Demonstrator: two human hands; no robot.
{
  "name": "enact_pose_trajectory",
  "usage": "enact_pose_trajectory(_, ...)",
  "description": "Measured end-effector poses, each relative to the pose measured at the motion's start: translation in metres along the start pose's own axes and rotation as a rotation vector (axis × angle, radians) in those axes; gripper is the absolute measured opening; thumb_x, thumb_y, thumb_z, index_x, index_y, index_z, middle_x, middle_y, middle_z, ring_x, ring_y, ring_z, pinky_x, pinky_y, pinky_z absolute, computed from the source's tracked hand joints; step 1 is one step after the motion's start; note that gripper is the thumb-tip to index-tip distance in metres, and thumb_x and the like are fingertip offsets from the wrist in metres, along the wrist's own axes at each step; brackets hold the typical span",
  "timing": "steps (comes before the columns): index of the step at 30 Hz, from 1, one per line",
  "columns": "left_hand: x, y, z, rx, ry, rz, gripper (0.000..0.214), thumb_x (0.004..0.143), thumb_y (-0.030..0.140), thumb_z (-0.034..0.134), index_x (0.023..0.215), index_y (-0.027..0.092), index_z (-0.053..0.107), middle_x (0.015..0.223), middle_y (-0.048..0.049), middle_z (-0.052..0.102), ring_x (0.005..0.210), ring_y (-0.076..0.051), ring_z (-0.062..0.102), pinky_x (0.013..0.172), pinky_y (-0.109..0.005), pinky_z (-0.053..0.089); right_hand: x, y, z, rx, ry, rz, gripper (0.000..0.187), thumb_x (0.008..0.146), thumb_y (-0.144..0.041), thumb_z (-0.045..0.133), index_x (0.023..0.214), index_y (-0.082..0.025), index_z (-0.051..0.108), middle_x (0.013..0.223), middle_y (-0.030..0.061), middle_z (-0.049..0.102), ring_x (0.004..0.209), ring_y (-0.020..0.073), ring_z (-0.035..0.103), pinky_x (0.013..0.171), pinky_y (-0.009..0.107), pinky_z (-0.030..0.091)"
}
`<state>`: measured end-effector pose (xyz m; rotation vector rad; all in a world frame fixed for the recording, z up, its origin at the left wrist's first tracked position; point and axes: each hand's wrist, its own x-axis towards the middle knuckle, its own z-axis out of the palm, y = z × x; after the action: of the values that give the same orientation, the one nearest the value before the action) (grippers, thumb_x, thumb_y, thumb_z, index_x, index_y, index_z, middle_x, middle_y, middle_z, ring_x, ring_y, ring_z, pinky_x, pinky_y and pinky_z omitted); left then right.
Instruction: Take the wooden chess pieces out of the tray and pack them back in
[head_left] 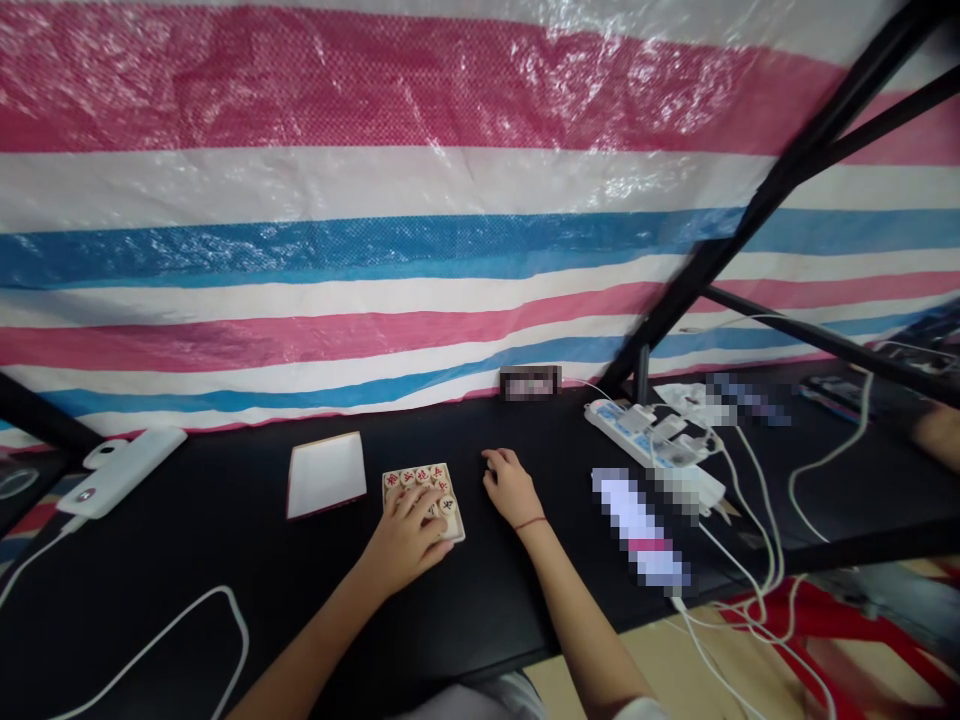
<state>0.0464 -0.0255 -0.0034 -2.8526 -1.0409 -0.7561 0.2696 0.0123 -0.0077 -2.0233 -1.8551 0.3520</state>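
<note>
A small open box (453, 524) of round wooden chess pieces (415, 477) with red characters lies on the black table (225, 560). My left hand (407, 541) rests on the box, its fingers bent down onto the pieces near the right side. My right hand (510, 484) lies on the bare table just right of the box, fingers curled loosely, palm down, holding nothing that I can see. The box's lid (326, 473), white inside, lies flat to the left of the box.
A white power strip (654, 441) with several plugs and white cables (757, 560) sits at the right. A white device (124, 470) with a cable lies at the left. A striped tarp (375, 220) hangs behind; black frame bars (795, 170) cross at the right.
</note>
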Motion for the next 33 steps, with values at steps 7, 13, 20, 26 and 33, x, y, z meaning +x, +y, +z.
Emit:
enact_pose_trajectory(7,0.007,0.001,-0.006,-0.075,0.072,-0.126,0.041,0.084,0.036,0.060,0.123,0.024,0.056,0.121,-0.0100,0.060,0.112,-0.027,0.053,0.096,-0.045,0.042,-0.018,-0.017,-0.018,0.401,0.030,-0.038,0.023,0.080,-0.028,0.058,0.100,-0.019,0.066,0.086,0.0033,0.068,0.072,0.0152,0.062,0.071,0.026,0.049)
enact_pose_trajectory(13,0.022,0.001,-0.008,-0.294,0.127,-0.199,0.034,0.090,0.034,0.052,0.123,0.024,0.055,0.115,-0.0075,0.063,0.106,-0.021,0.059,0.092,-0.036,0.049,-0.047,-0.051,-0.021,0.827,-0.112,-0.076,0.030,0.076,-0.042,0.067,0.092,-0.018,0.067,0.071,0.0002,0.066,0.063,0.0129,0.059,0.062,0.023,0.048)
enact_pose_trajectory(20,0.019,-0.004,-0.010,-0.430,0.171,-0.323,0.016,0.088,0.025,0.055,0.102,0.023,0.062,0.104,-0.0045,0.064,0.098,-0.018,0.062,0.088,-0.032,0.050,-0.040,-0.046,-0.022,1.022,-0.100,0.056,0.042,0.071,-0.052,0.068,0.091,-0.015,0.064,0.069,0.0016,0.065,0.060,0.0130,0.059,0.059,0.025,0.048)
enact_pose_trajectory(26,0.016,0.002,-0.010,-0.456,0.067,-0.274,0.003,0.081,0.020,0.062,0.079,0.021,0.060,0.092,-0.0006,0.065,0.090,-0.015,0.061,0.082,-0.030,0.047,-0.040,-0.037,-0.029,1.025,-0.047,0.171,0.049,0.069,-0.057,0.068,0.093,-0.015,0.063,0.076,0.0055,0.067,0.058,0.0133,0.058,0.047,0.022,0.043)
enact_pose_trajectory(33,0.018,0.010,0.004,-0.179,-0.010,-0.057,0.006,0.083,0.026,0.063,0.079,0.022,0.062,0.089,0.0032,0.071,0.090,-0.018,0.058,0.086,-0.036,0.035,-0.048,-0.035,-0.022,1.053,-0.078,0.142,0.044,0.070,-0.053,0.069,0.093,-0.016,0.064,0.073,0.0023,0.065,0.057,0.0116,0.056,0.051,0.023,0.045)
